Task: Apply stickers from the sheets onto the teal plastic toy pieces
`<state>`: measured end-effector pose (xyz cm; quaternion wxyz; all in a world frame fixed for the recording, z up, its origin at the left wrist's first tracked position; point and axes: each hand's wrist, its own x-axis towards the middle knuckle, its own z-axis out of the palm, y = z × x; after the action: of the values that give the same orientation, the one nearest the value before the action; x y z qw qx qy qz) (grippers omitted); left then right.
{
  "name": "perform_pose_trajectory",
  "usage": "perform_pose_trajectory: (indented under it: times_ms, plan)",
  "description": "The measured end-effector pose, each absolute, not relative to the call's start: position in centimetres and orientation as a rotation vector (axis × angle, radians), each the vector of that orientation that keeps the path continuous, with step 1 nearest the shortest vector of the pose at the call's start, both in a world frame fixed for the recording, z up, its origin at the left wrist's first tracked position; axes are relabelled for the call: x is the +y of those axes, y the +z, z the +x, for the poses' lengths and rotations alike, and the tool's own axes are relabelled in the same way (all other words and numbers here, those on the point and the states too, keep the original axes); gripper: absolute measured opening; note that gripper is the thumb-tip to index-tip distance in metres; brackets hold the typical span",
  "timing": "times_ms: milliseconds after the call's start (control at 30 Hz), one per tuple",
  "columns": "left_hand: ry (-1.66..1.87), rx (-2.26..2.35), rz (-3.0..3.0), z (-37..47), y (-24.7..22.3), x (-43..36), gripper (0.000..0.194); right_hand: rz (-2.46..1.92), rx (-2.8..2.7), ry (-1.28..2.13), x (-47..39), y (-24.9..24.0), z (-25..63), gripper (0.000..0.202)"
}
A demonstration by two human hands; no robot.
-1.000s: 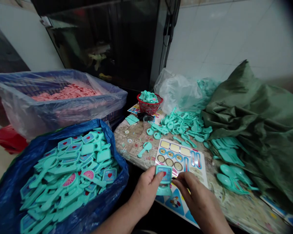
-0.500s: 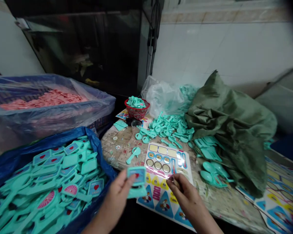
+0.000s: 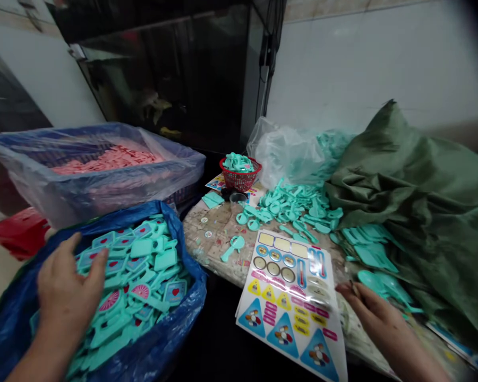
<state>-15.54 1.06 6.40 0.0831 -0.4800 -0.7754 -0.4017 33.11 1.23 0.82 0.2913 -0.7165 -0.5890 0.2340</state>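
My left hand (image 3: 67, 289) is over the left side of a blue-lined bin (image 3: 183, 297), fingers spread, holding nothing. Under and beside it lies a heap of mint-green plastic toy pieces (image 3: 147, 276), several bearing heart or pink fan stickers. My right hand (image 3: 368, 302) is just right of a sticker sheet (image 3: 289, 302), its fingers pinched together. Whatever lies between those fingertips is too small or blurred to make out. The sheet overhangs the table's front edge and carries blue triangles, round dials and thermometers.
Loose mint pieces (image 3: 298, 207) cover the table's (image 3: 199, 233) middle, near a red basket (image 3: 239, 180) of similar parts. Green cloth (image 3: 414, 196) bulks up at right, beside a clear plastic bag (image 3: 290, 159). Behind the bin stands a plastic-lined crate (image 3: 103, 175) of pink pieces.
My left hand has moved left to the bin and let go of the mint heart-stickered piece it held. My right hand has shifted right, off the sticker sheet. The view has turned slightly left.
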Motion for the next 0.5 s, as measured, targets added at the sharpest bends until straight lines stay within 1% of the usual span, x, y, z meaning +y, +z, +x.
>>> perform_pose_trajectory:
  times_ms: [67,133,200,267,300,367,400,500]
  plan:
    - [-1.227,-2.222,-1.472,-12.3,6.2,1.2,0.054,-1.923,-1.577,0.573,2.8,0.9,34.1,0.033]
    - [-1.443,-2.069,-1.532,-8.7,5.4,1.2,0.046,-1.929,-1.587,0.524,4.3,0.9,34.6,0.035]
    - [-1.595,-2.009,-1.736,-5.1,3.8,0.8,0.035,-1.939,-1.607,0.503,5.1,0.8,34.2,0.036]
    - [-1.668,-2.061,-2.025,-1.6,1.8,-0.2,0.023,-1.921,-1.668,0.544,4.8,0.6,32.8,0.036]
    - [-1.713,-2.104,-2.212,0.0,0.6,-0.8,0.023,-1.891,-1.719,0.587,4.3,0.4,31.9,0.035]
    - [-1.751,-2.345,-2.424,2.5,-1.8,-1.9,0.027,-1.817,-1.804,0.675,2.4,-0.2,30.0,0.034]
    - [-1.759,-2.521,-2.432,3.3,-2.9,-2.3,0.029,-1.804,-1.819,0.711,1.2,-0.5,29.4,0.034]
    - [-1.765,-3.082,-2.176,4.2,-5.2,-2.2,0.046,-1.889,-1.716,0.848,-2.9,-2.1,29.5,0.036]
